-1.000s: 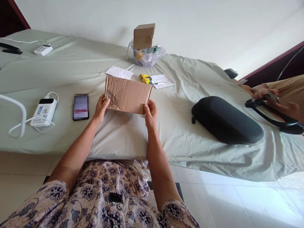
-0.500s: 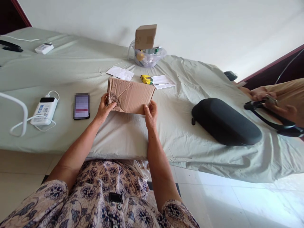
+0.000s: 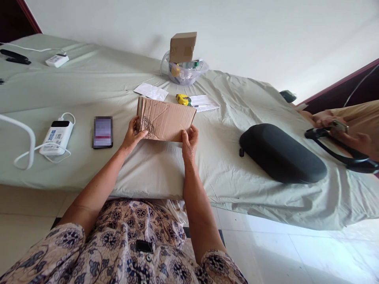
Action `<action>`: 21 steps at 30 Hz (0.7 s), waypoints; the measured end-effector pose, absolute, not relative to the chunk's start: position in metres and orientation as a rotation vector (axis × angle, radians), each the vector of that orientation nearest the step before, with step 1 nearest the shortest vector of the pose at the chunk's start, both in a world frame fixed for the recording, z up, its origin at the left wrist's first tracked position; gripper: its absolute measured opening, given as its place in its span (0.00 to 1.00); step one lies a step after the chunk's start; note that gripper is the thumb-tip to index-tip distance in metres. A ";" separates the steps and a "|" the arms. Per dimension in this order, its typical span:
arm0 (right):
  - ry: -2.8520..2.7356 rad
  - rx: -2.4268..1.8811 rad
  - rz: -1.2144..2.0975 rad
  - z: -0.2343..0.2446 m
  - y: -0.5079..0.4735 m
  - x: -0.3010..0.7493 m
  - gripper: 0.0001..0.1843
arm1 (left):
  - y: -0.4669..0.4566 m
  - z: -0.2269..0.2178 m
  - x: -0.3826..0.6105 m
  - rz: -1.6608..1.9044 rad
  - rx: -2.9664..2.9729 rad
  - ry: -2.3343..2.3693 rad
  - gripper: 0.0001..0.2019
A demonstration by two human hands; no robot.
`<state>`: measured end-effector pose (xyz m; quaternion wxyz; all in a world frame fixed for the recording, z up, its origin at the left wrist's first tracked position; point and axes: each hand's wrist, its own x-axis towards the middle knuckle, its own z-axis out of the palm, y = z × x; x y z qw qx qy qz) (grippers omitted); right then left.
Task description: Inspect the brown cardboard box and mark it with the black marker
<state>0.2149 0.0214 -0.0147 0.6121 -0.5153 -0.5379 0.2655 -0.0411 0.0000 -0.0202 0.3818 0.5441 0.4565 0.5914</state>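
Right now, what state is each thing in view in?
cardboard piece, creased, flat, held by left hand and right hand
phone, face up, screen lit
power bank, plugged in
black case, closed
small cardboard box, closed, atop plastic bowl

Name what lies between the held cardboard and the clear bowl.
Head view: beyond the cardboard, a white paper slip and a yellow tape measure lie on the bedsheet.

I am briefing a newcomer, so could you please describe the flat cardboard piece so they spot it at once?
On the pale green sheet, look near its front edge, between the phone and the black oval case. The left hand and the right hand hold the cardboard piece by its ends. Unlike the closed box on the clear bowl, it is flat and creased.
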 end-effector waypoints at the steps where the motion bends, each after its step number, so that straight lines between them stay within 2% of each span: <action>1: -1.239 -1.249 0.491 -0.014 0.020 0.214 0.37 | -0.001 -0.021 -0.039 1.499 1.405 1.176 0.45; 4: -1.343 -1.302 0.057 -0.009 0.010 0.202 0.42 | -0.004 -0.020 -0.031 1.507 1.433 1.196 0.46; 7: -1.623 -1.204 -0.163 -0.002 -0.006 0.175 0.31 | -0.008 -0.018 -0.024 1.508 1.399 1.184 0.48; 9: -1.767 -1.162 -0.208 0.000 -0.016 0.158 0.21 | -0.010 -0.016 -0.021 1.501 1.391 1.183 0.50; 11: -1.852 -1.145 -0.233 0.000 -0.022 0.147 0.15 | -0.011 -0.015 -0.021 1.488 1.395 1.185 0.52; 21: -2.044 -1.196 -0.297 -0.004 -0.026 0.148 0.18 | -0.005 -0.016 -0.026 1.497 1.228 1.177 0.48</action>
